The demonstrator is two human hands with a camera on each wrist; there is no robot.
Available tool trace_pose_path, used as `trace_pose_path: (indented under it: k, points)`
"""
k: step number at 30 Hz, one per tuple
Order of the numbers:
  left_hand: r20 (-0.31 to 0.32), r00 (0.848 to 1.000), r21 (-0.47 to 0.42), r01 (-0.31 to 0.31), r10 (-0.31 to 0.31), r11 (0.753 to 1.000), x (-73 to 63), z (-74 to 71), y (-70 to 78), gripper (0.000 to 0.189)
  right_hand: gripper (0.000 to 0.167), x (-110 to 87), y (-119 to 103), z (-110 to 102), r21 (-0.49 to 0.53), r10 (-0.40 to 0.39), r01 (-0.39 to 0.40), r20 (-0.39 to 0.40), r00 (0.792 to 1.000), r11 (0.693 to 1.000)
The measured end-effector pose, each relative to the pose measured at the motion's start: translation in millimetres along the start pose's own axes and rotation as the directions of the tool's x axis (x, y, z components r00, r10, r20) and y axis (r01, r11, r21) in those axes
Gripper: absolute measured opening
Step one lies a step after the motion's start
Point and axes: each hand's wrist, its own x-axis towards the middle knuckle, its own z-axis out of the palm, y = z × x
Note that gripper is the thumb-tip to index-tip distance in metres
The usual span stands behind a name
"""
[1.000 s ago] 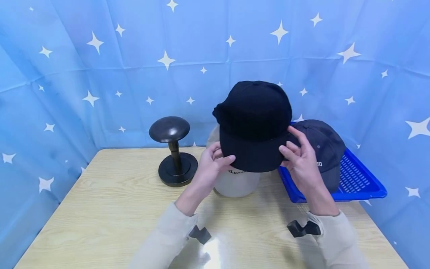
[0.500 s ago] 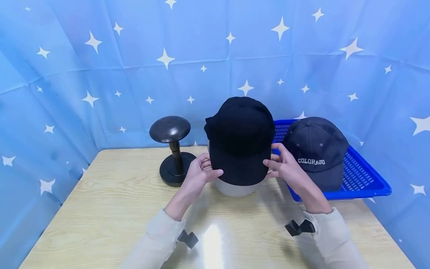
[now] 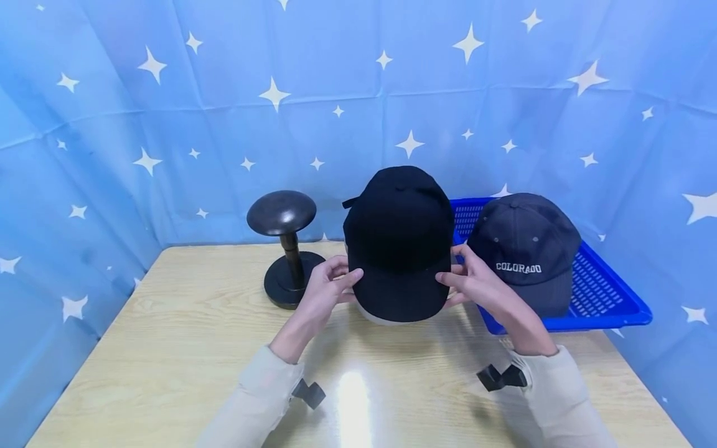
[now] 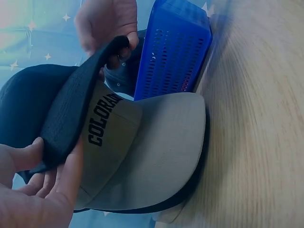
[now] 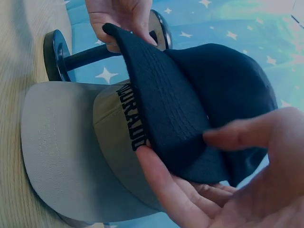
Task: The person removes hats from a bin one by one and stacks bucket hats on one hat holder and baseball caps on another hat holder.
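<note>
In the head view both hands hold a black cap (image 3: 400, 236) by the sides of its brim. My left hand (image 3: 327, 286) pinches the left edge, thumb on top and fingers below. The right edge is pinched the same way by my right hand (image 3: 473, 277). Beneath the black cap sits a beige cap (image 4: 161, 147) with dark "COLORADO" lettering, plain in both wrist views. From the head it is almost wholly covered. The black brim lies across the beige crown, above the beige brim. What supports the beige cap is mostly hidden.
Left of the caps stands a dark round-topped stand (image 3: 282, 214) on a disc base. At right a blue basket (image 3: 610, 320) holds a navy "COLORADO" cap (image 3: 521, 249). The wooden table (image 3: 179, 361) meets a blue star-patterned curtain (image 3: 224, 74) at its back.
Both hands have lowered the black cap and shifted it a little left, over the beige cap, which it now covers in the head view. The hands keep their hold on the brim.
</note>
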Motion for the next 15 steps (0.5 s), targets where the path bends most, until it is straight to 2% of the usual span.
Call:
trace_pose_path:
  k: [3,6,10,15]
  points:
    - [0.006,1.0,-0.008,0.009,-0.009,1.0,0.5,-0.5,-3.0,0.019,0.078,1.3,0.8,2.4,-0.02,0.053,-0.053,-0.002,0.999,0.998]
    - [0.014,1.0,-0.011,0.008,-0.007,1.0,0.5,0.2,-4.7,0.018,0.069,3.0,2.5,3.9,-0.015,0.058,-0.058,-0.009,0.998,0.998]
    - [0.009,1.0,-0.012,0.022,-0.022,1.0,-0.4,1.1,-3.1,0.017,0.054,4.7,3.7,4.7,-0.013,0.026,-0.026,-0.02,0.999,1.0]
    - [0.005,0.999,-0.006,0.053,-0.053,0.999,0.6,-0.5,-2.6,0.014,0.057,7.6,5.7,7.6,-0.024,0.017,-0.018,-0.02,1.0,1.0]
